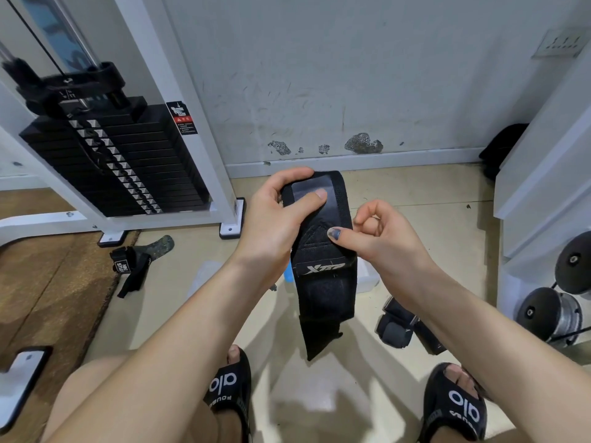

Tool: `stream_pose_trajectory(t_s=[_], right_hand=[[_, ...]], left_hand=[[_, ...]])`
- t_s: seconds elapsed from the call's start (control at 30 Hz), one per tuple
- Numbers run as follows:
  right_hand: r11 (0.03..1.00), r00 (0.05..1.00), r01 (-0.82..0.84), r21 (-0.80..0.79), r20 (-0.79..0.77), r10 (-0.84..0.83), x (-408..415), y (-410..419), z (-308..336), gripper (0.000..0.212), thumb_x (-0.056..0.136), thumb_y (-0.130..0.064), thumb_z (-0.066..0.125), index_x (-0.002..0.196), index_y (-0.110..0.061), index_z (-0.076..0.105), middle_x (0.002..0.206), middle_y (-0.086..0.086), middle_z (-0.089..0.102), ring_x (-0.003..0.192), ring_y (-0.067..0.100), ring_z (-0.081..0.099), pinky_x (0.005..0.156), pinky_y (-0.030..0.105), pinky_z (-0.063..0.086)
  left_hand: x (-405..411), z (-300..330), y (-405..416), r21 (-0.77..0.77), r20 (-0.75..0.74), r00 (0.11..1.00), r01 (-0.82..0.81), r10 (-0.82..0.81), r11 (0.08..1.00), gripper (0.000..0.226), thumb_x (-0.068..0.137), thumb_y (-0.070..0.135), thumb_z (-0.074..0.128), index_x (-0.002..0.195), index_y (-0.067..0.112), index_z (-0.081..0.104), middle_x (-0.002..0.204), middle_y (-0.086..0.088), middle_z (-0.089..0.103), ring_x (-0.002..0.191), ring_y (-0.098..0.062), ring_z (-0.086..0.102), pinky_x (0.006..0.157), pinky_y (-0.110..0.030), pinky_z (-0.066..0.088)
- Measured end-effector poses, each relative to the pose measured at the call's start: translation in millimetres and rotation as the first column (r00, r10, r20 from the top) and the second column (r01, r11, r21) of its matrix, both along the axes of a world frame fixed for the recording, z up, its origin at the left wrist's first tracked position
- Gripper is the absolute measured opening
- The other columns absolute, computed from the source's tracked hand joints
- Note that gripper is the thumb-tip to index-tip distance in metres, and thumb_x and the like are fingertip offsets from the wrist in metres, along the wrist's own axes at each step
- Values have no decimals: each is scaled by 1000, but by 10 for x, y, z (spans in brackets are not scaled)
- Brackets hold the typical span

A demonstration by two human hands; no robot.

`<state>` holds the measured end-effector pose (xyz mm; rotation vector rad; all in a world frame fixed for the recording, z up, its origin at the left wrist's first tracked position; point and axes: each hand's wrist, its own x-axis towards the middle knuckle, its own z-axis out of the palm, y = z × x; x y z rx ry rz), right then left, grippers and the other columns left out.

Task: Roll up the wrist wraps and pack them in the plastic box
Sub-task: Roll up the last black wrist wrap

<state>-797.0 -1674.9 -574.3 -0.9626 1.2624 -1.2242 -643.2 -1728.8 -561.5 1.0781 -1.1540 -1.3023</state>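
Observation:
A black wrist wrap (pixel 326 282) with a silver logo hangs unrolled in front of me, its tail pointing down. My left hand (pixel 275 219) grips its top end, thumb pressed on the shiny patch. My right hand (pixel 380 235) pinches the wrap's right edge with the thumb on the front. Behind and below the wrap, a clear plastic box (pixel 366 278) lies on the floor, mostly hidden. A rolled dark wrap (pixel 396 327) lies on the floor at the right. Another strap (pixel 134 266) lies at the left.
A white cable machine with a black weight stack (pixel 121 161) stands at the left on a brown mat (pixel 48 282). Dumbbells (pixel 556 311) sit by a white rack at the right. My feet in black slides (pixel 230 391) rest on the beige floor.

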Motion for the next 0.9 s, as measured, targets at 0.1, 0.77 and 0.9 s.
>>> stream_pose_trajectory(t_s=[0.1, 0.77, 0.9], right_hand=[[993, 991, -122, 5, 59, 121, -33, -6, 50, 31, 87, -9, 78, 111, -11, 57, 99, 18, 73, 85, 24, 70, 77, 35, 53], [974, 979, -204, -101, -6, 204, 93, 73, -63, 19, 101, -5, 61, 120, -3, 65, 112, 31, 70, 94, 28, 70, 91, 55, 55], [956, 960, -281, -83, -13, 281, 90, 99, -55, 19, 101, -7, 61, 120, -7, 66, 111, 18, 75, 100, 20, 73, 90, 35, 58]], left_hand=[[1, 6, -20, -8, -1, 1000, 8, -8, 1000, 34, 81, 8, 78, 113, 20, 72, 115, -9, 74, 108, -23, 71, 95, -40, 57], [-65, 17, 0, -44, 200, 977, -72, 79, 996, 12, 101, 30, 60, 97, 29, 71, 95, 2, 72, 92, -23, 69, 95, -55, 53], [-28, 55, -42, -75, 164, 980, -103, 114, 992, 16, 97, 30, 56, 102, 31, 71, 104, -7, 69, 94, -37, 65, 94, -61, 51]])
